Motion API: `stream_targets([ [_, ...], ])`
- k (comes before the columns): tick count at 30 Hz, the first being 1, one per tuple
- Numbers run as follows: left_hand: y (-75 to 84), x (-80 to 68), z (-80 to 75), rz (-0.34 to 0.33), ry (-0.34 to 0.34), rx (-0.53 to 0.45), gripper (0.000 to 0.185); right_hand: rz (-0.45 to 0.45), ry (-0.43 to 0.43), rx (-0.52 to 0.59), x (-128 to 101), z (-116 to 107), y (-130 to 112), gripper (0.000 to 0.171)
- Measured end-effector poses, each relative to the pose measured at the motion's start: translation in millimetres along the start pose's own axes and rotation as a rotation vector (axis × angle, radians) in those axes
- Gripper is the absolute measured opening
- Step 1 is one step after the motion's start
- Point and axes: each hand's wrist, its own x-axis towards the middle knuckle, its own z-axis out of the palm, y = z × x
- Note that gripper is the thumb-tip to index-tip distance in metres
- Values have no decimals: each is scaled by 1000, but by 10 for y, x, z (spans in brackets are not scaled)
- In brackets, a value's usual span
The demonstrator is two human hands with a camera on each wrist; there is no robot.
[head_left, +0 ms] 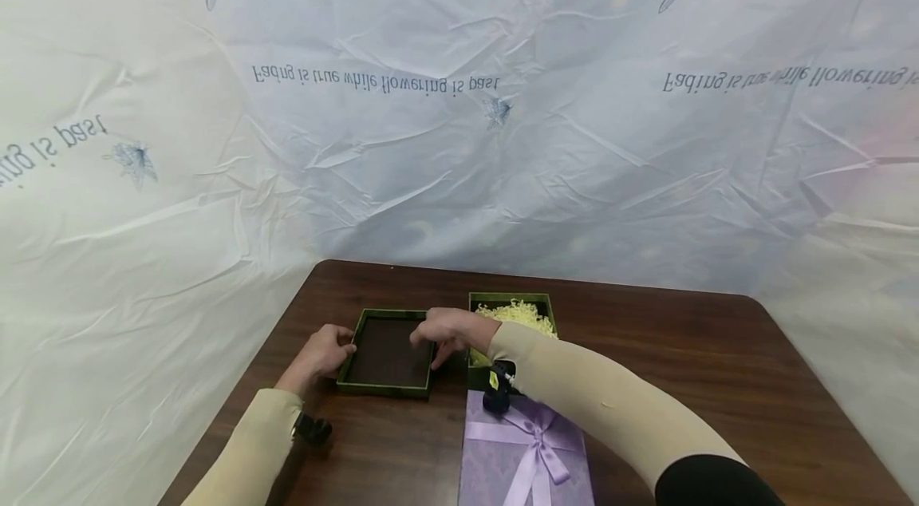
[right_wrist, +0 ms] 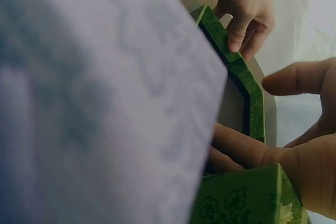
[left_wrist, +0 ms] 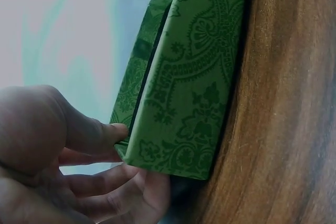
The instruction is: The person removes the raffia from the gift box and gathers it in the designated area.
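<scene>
- Green tray (head_left: 391, 353) lies near the table's (head_left: 704, 354) left edge, beyond and left of a ribboned purple cover (head_left: 488, 462).
- Your left hand (head_left: 326, 350) pinches its left wall.
- Your right hand (head_left: 454, 328), thumb and fingers spread, is at its right wall.
- Just right stands a green box (head_left: 510, 296) of yellow shreds (head_left: 518, 314).
- Printed cloth (head_left: 459, 171) hangs beyond the far edge.
</scene>
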Motion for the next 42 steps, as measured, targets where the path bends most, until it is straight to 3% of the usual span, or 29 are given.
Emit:
stream_targets([
  [9, -7, 21, 2, 0, -3, -20, 41, -10, -26, -9, 11, -21, 5, 79],
  [18, -135, 42, 34, 12, -28, -41, 41, -25, 6, -30, 23, 23, 17, 82],
  [26, -79, 9, -4, 17, -26, -70, 40, -62, 55, -91, -93, -27, -38, 76],
  [33, -5, -27, -31, 23, 14, -32, 39, -167, 144, -349, -252, -137, -109, 60],
  [39, 105, -79, -46, 145, 122, 144, 37, -251, 154, -475, -363, -228, -141, 51],
  [42, 183, -118, -39, 209, 156, 186, 38, -296, 173, -546, -435, -269, -163, 48],
])
